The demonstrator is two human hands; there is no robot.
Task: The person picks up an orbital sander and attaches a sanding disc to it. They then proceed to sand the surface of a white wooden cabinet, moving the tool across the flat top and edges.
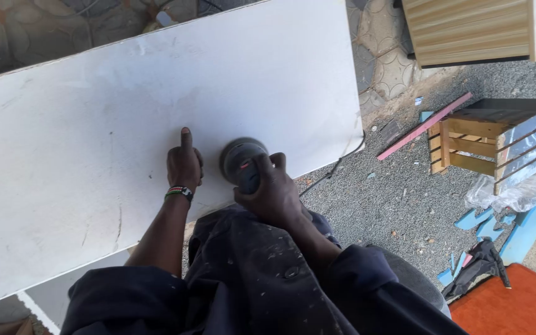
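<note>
A large white board [94, 124] lies flat in front of me, filling the left and middle of the view. My right hand [272, 195] grips a round grey power sander [241, 162] that rests on the board near its front edge. Just left of the sander, my left hand [184, 164] presses on the board with fingers curled and one finger stretched forward. A beaded band circles that wrist. A dark cord [336, 162] runs off the board's right edge onto the ground.
Grey gravel ground lies to the right. A pink strip [426, 126] and a small slatted wooden crate [466, 146] with plastic wrap sit there. A ribbed wooden cabinet [473, 31] stands at the top right, blue pieces [528, 226] and an orange mat [516, 304] at the lower right.
</note>
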